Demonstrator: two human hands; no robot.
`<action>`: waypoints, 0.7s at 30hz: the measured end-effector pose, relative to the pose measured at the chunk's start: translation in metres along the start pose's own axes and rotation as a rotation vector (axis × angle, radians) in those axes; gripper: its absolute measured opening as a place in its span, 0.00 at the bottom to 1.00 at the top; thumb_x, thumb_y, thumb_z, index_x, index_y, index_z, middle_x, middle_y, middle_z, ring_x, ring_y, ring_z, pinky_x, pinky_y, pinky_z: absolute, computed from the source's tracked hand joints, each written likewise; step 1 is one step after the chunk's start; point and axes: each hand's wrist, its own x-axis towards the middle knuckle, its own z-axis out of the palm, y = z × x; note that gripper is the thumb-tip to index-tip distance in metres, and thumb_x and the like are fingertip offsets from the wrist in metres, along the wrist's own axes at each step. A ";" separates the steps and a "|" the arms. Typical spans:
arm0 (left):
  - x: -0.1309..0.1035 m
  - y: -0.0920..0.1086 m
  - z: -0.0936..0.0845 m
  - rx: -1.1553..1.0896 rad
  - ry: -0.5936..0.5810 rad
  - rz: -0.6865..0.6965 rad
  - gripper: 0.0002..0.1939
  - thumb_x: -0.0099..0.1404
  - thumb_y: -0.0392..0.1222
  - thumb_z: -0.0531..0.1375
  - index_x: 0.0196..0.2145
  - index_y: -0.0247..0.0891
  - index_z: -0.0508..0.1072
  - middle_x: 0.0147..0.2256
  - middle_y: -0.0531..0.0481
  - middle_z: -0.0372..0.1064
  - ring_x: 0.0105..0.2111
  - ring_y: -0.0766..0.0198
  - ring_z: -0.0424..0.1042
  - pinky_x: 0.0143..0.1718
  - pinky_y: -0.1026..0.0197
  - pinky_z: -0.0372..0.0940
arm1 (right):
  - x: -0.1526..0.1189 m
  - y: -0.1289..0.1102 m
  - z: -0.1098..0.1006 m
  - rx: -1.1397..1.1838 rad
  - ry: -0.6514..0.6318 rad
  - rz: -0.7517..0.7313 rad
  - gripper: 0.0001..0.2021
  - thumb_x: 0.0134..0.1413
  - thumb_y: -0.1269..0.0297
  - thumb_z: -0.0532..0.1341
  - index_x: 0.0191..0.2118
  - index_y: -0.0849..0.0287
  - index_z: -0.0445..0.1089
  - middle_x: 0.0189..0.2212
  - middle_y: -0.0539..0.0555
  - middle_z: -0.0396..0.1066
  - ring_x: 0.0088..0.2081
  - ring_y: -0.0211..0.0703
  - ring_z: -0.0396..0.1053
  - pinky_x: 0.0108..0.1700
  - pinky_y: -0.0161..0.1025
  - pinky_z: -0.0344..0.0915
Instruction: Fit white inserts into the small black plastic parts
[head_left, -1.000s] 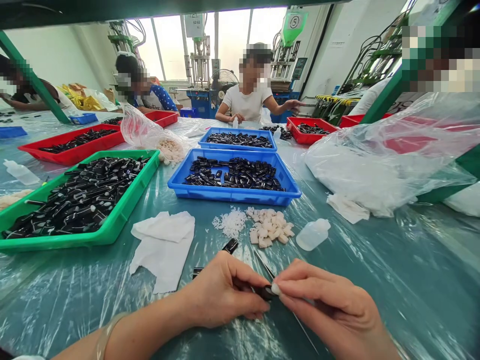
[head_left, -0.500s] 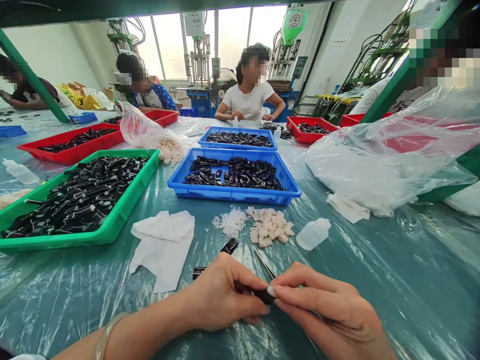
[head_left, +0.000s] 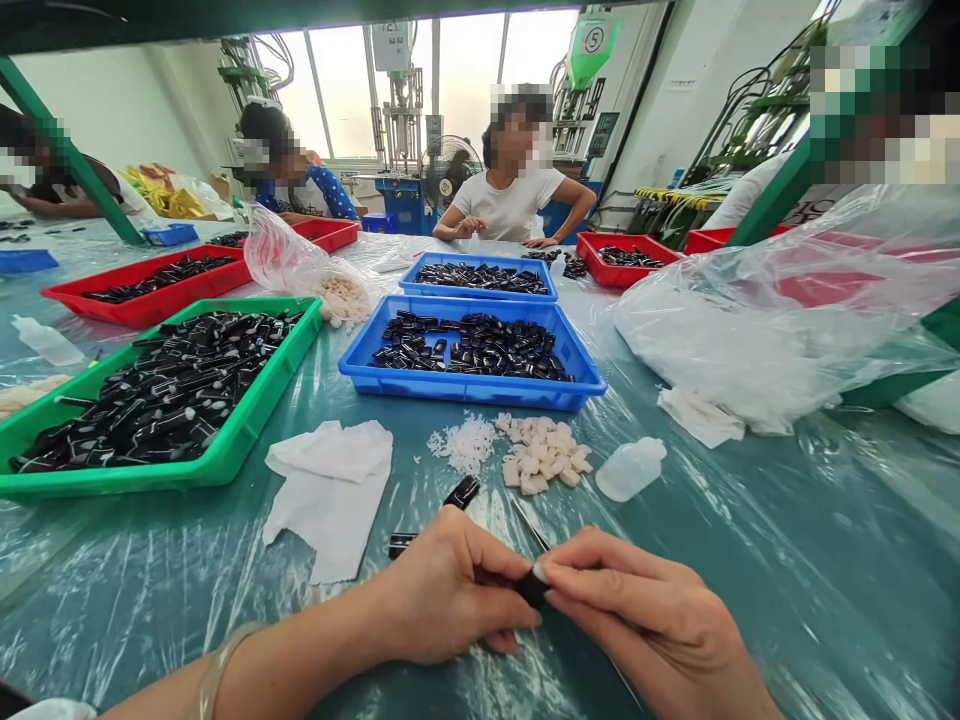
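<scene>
My left hand (head_left: 457, 595) is closed around a small black plastic piece (head_left: 533, 588), gripping it between thumb and fingers. My right hand (head_left: 652, 610) pinches a tiny white piece (head_left: 539, 572) against the end of that black piece. Metal tweezers (head_left: 531, 526) run beneath my right hand; whether it grips them too I cannot tell. Two more black pieces, one (head_left: 462, 492) beyond my left hand and one (head_left: 401, 544) beside its wrist, are on the sheet. Farther off are a pile of white bits (head_left: 461, 445) and a pile of cream sponge blocks (head_left: 546, 455).
A squeeze bottle (head_left: 631, 469) and a white cloth (head_left: 330, 490) lie on the plastic-covered table. Blue trays (head_left: 472, 388), a green tray (head_left: 187, 480) and red trays hold black pieces. A clear plastic bag (head_left: 750, 340) sits at the right. Several people sit around the table.
Both hands stay together on the black piece, with the white piece pressed slightly closer against its end. The person opposite has turned and raised a hand. The view has shifted slightly.
</scene>
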 end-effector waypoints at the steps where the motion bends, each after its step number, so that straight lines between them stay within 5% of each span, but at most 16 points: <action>1: 0.000 0.000 0.000 0.004 -0.001 0.000 0.06 0.51 0.37 0.59 0.20 0.33 0.72 0.17 0.54 0.64 0.21 0.67 0.68 0.23 0.68 0.62 | 0.000 0.000 0.000 -0.005 -0.006 -0.002 0.14 0.53 0.73 0.58 0.41 0.47 0.74 0.29 0.51 0.73 0.27 0.36 0.71 0.28 0.29 0.68; 21: -0.003 0.002 0.000 0.118 0.008 0.032 0.07 0.53 0.36 0.58 0.20 0.33 0.69 0.16 0.55 0.63 0.20 0.68 0.67 0.22 0.70 0.58 | 0.004 -0.004 -0.001 -0.094 -0.034 -0.084 0.10 0.53 0.75 0.56 0.33 0.57 0.74 0.29 0.54 0.70 0.27 0.35 0.69 0.27 0.29 0.66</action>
